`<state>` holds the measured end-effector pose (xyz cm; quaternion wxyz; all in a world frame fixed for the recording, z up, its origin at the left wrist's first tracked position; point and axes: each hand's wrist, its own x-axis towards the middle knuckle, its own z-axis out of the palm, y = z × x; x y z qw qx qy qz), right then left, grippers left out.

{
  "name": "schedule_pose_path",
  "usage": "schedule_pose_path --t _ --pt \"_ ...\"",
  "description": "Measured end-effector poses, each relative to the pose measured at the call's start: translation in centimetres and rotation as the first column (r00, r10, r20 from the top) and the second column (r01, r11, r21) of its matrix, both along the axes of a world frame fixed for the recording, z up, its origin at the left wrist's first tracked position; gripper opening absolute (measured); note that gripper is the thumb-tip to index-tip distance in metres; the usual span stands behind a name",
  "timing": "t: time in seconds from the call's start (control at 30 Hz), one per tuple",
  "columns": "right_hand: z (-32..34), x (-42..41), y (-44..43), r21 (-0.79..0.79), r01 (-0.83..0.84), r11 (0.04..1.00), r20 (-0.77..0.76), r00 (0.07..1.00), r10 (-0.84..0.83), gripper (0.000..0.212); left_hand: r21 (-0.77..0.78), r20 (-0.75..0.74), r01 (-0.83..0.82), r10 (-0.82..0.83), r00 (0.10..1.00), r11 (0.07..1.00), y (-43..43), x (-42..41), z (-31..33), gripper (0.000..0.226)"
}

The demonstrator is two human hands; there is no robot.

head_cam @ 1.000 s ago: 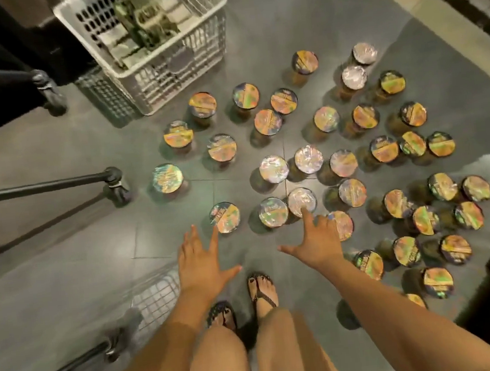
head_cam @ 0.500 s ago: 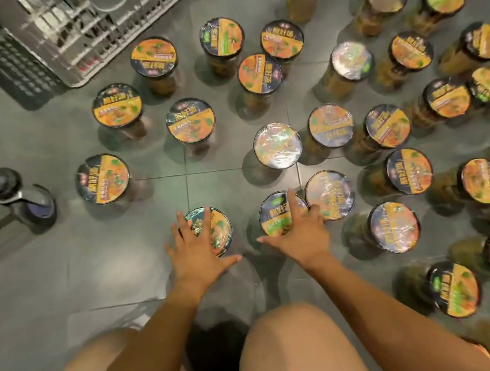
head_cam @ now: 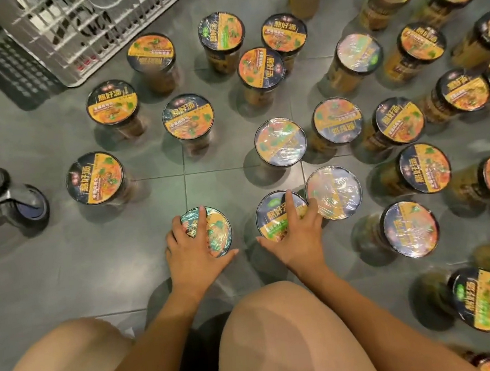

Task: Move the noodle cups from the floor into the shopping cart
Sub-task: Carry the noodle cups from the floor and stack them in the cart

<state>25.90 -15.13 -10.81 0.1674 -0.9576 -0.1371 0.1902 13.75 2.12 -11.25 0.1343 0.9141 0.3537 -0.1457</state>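
Left hand (head_cam: 194, 251) lies flat on the lid of the nearest noodle cup (head_cam: 212, 234), fingers spread over its top left, thumb out toward the near right rim. Grip not closed round the cup wall: fingers apart, resting on top. Right hand (head_cam: 296, 240) is set the same way on a second cup (head_cam: 274, 215) just to the right, index finger stretched across the lid, thumb pointing left at the near rim. Its fingers are spread too; whether any curl round the far side cannot be told. Both cups stand upright on the grey tiled floor (head_cam: 96, 276).

A film-wrapped cup (head_cam: 333, 192) stands touching or nearly touching the right hand's cup on its far right. Beyond, another wrapped cup (head_cam: 280, 141) stands alone near a tile joint. Many more noodle cups (head_cam: 400, 119) stand upright across the floor to the far side and the right, loosely scattered, some close together.

Top left, a white slatted basket (head_cam: 85, 30) sits on the floor. At the left edge, a dark caster wheel (head_cam: 25, 205) on a metal leg. Bare knees (head_cam: 283, 332) fill the near edge, the person crouching.
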Motion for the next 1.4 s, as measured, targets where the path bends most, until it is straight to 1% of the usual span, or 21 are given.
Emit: schedule_pose_path --t 0.1,0.23,0.27,0.37,0.43,0.57,0.67,0.77,0.87,1.0,1.1,1.2,1.3,1.4 --pt "-0.2 -0.3 0.0 0.016 -0.064 0.998 0.006 0.998 0.064 0.114 0.025 0.05 0.003 -0.004 0.999 1.0 0.3 -0.3 0.0 0.116" --pt "-0.2 -0.4 0.3 -0.039 -0.173 0.984 0.052 0.983 0.175 0.112 0.029 0.061 -0.046 0.044 0.997 0.999 1.1 -0.8 0.3 0.114" --pt "-0.3 -0.4 0.5 -0.038 -0.176 0.984 0.061 0.982 0.178 0.111 0.029 0.069 -0.054 0.052 0.996 0.998 1.4 -1.0 0.4 0.113" --pt "-0.4 -0.4 1.0 0.03 -0.167 0.986 0.063 0.984 0.165 0.108 0.022 0.114 -0.071 0.068 0.991 0.997 1.9 -1.4 0.4 0.113" --pt "-0.1 -0.5 1.2 0.054 -0.182 0.982 0.037 0.983 0.18 0.106 0.009 0.101 -0.081 0.079 0.992 0.997 2.1 -1.4 0.7 0.111" --pt "3.4 -0.4 1.0 0.054 -0.191 0.98 -0.009 0.981 0.192 0.103 -0.005 0.081 -0.114 0.115 0.99 0.993 1.8 -1.6 4.8 0.107" --pt "9.0 -0.1 0.5 0.032 -0.175 0.984 -0.024 0.984 0.175 0.101 -0.017 0.091 -0.146 0.147 0.985 0.989 2.0 -2.0 10.6 0.105" --pt "16.4 0.2 0.6 -0.008 -0.188 0.982 -0.045 0.981 0.187 0.101 -0.016 0.128 -0.186 0.186 0.974 0.982 2.5 -2.7 17.9 0.105" --pt "25.2 0.2 1.5 -0.007 -0.203 0.979 -0.058 0.978 0.202 0.1 -0.021 0.153 -0.252 0.252 0.956 0.968 3.0 -3.8 26.4 0.105" --pt "37.6 -0.4 2.9 0.007 -0.235 0.972 -0.075 0.969 0.234 0.101 -0.029 0.132 -0.325 0.325 0.936 0.945 3.2 -5.8 38.7 0.105" --pt "47.1 -1.2 3.9 0.017 -0.296 0.955 -0.105 0.949 0.296 0.099 -0.026 0.149 -0.376 0.375 0.915 0.926 3.0 -8.0 48.1 0.104" --pt "55.0 -2.1 5.2 0.061 -0.367 0.928 -0.039 0.929 0.369 0.101 0.001 0.151 -0.443 0.438 0.886 0.896 2.8 -10.2 56.2 0.103" --pt "60.9 -3.0 7.0 0.092 -0.458 0.884 -0.013 0.887 0.461 0.101 0.047 0.167 -0.53 0.516 0.84 0.847 2.7 -12.6 62.3 0.105" --pt "65.1 -4.3 9.4 0.116 -0.579 0.807 -0.022 0.81 0.585 0.1 0.075 0.156 -0.611 0.595 0.788 0.788 1.9 -15.0 66.6 0.106"
